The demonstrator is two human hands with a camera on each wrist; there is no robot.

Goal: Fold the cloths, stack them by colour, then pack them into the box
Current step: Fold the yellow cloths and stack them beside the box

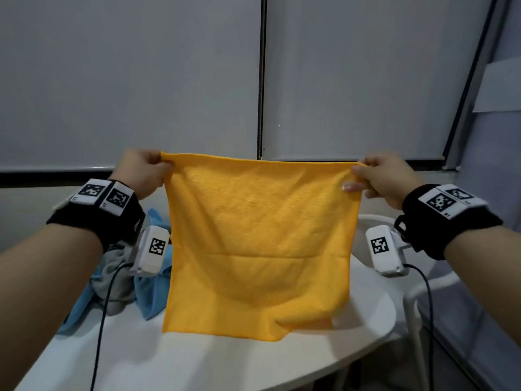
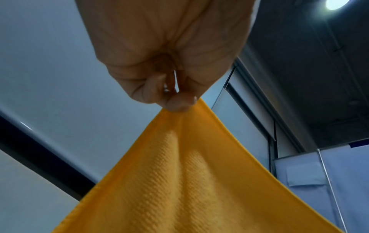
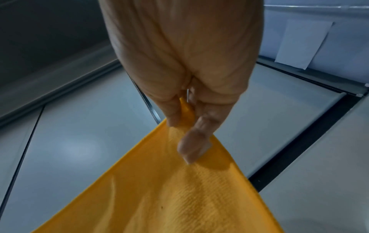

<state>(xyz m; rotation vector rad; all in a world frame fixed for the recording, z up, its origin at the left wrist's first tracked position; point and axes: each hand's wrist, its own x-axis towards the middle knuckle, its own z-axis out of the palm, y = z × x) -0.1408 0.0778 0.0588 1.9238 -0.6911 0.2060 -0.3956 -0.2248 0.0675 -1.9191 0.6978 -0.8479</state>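
An orange cloth (image 1: 258, 244) hangs spread out flat in the air above the white table (image 1: 220, 359), its lower edge brushing the tabletop. My left hand (image 1: 146, 170) pinches its top left corner and my right hand (image 1: 375, 176) pinches its top right corner. In the left wrist view the left hand (image 2: 175, 100) grips the corner of the orange cloth (image 2: 189, 181) between thumb and fingers. From the right wrist, the right hand (image 3: 185, 126) pinches the orange cloth (image 3: 169, 197) the same way. No box is in view.
A heap of blue and grey cloths (image 1: 127, 280) lies on the table's left side, partly behind my left wrist. A white chair (image 1: 408, 300) stands beyond the table's right edge. Grey wall panels (image 1: 129, 80) fill the background.
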